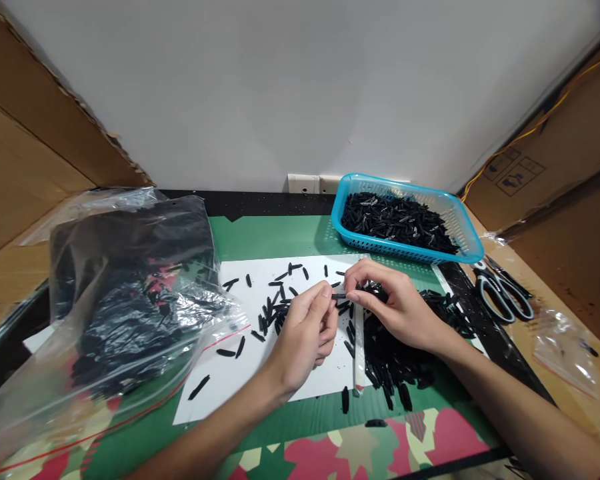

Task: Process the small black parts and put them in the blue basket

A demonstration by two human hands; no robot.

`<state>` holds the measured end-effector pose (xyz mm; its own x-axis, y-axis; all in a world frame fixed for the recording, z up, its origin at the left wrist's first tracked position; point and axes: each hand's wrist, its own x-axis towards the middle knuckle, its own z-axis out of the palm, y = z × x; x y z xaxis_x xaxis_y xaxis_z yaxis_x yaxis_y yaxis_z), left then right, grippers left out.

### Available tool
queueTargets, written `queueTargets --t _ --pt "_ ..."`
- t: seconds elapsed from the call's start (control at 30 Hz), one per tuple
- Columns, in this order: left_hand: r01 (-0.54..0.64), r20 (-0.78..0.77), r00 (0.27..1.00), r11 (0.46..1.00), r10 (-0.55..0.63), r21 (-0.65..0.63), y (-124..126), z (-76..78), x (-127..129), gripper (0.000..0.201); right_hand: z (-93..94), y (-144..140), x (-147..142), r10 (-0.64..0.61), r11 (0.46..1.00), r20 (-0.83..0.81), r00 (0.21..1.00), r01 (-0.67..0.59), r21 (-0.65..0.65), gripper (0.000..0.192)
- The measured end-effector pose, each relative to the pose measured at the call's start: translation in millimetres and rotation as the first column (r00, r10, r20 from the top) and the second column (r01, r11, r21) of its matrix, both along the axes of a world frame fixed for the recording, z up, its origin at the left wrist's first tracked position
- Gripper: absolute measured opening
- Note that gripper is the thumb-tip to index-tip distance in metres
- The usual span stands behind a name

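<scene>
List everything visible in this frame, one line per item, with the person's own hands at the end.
Small black elongated plastic piece: one, black, pinched between both hands.
Loose black pieces: many, black, scattered on the paper and heaped under the right hand.
White paper sheet: one, white, table centre.
Blue plastic mesh basket: one, blue, back right, holds black pieces.
Clear plastic bag: one, clear, left, black contents.
Scissors: one pair, black and grey, right.
Small clear bag: one, far right.
Green mat: one, under everything.
Left hand: fingertip grip on the piece.
Right hand: the same.
</scene>
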<state>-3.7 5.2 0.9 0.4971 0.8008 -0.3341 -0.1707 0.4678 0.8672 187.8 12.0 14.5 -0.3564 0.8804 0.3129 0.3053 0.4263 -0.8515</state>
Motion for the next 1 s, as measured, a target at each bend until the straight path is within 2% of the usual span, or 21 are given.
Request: queueTargets --t 0.27,0.5,0.77,1.0 --pt "-0.012 -0.001 1.000 0.999 0.012 0.034 -1 0.7 -1 0.044 -7.2 0 -2 -0.021 0.999 -0.019 1.000 0.022 0.036 0.010" --pt "-0.057 -0.008 0.998 0.990 0.059 0.130 -3 1.4 0 0.042 -9.5 -3 -5 -0.031 0.990 0.015 0.999 0.029 0.139 0.009" --pt "-0.117 0.008 0.993 0.989 0.117 0.094 -1 -4.0 -2 0.046 -12.8 -8 -9 -0.070 0.946 0.114 0.991 0.030 0.323 0.006" --pt "-0.131 0.018 0.991 0.988 0.130 0.087 -2 -4.2 -1 0.048 -13.8 -8 -8 -0.078 0.953 0.147 0.986 0.030 0.303 0.010"
